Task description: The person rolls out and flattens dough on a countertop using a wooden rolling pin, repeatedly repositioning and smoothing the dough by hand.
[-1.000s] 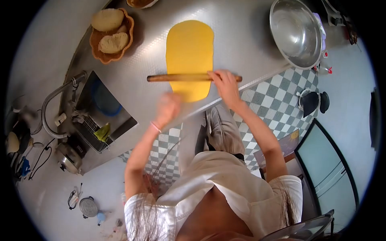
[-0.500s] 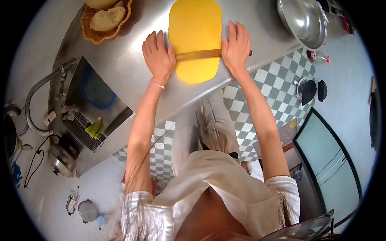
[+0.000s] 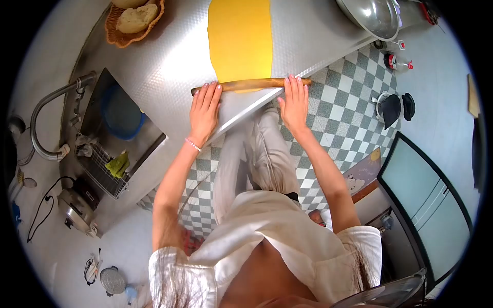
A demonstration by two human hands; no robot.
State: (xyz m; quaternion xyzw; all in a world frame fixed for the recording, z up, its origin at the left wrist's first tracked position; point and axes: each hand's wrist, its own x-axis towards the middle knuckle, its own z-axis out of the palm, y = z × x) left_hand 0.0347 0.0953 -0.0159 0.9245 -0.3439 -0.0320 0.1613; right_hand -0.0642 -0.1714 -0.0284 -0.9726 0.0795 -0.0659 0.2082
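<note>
A flat, long sheet of yellow dough (image 3: 240, 41) lies on the metal counter, its far end cut off by the top of the view. Across its near end, close to the counter's front edge, rests a wooden rolling pin (image 3: 251, 83). My left hand (image 3: 205, 110) is at the pin's left end, its outstretched fingertips lying on top of the wood. Near the opposite end, the straight fingers of my right hand (image 3: 295, 105) rest over the pin, palm towards me. Neither hand is wrapped round it. The pin's right tip sticks out past the counter edge.
A wicker basket (image 3: 134, 38) with pale dough pieces stands at the upper left. Below it is a sink with a faucet (image 3: 38, 115) and a blue basin (image 3: 123, 115). A large metal bowl (image 3: 372, 18) sits at the upper right. Bottles (image 3: 398, 62) stand on the checkered floor (image 3: 339, 97).
Both hands and the rolling pin have come towards me, from the lower part of the dough to its near end. My palms have drawn back, leaving the fingers on the pin. The view has shifted slightly.
</note>
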